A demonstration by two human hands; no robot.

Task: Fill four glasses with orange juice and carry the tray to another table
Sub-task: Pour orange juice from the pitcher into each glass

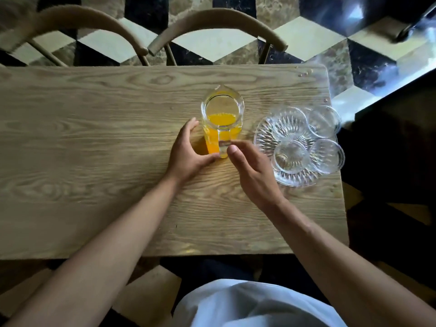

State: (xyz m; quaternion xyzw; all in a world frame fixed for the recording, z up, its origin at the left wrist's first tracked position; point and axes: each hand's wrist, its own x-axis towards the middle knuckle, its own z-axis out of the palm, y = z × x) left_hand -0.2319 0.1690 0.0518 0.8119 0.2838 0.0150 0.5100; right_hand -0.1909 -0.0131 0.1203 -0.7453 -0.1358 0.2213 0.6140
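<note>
A clear glass jug (pixel 221 109) with orange juice in it stands upright on the wooden table (pixel 94 142), spout pointing away, handle toward me. My left hand (pixel 188 152) curves around its left side, thumb touching the base, fingers spread and apart from the glass. My right hand (pixel 252 168) reaches in from the right, its fingertips at the jug's handle without a closed grip. To the right, a cut-glass tray (pixel 263 140) carries several empty clear glasses (pixel 291 155).
Two wooden chairs (pixel 219 22) stand at the table's far side. The table's right edge lies just past the tray, with a dark piece of furniture (pixel 389 138) beyond it. The floor has a black, cream and brown pattern.
</note>
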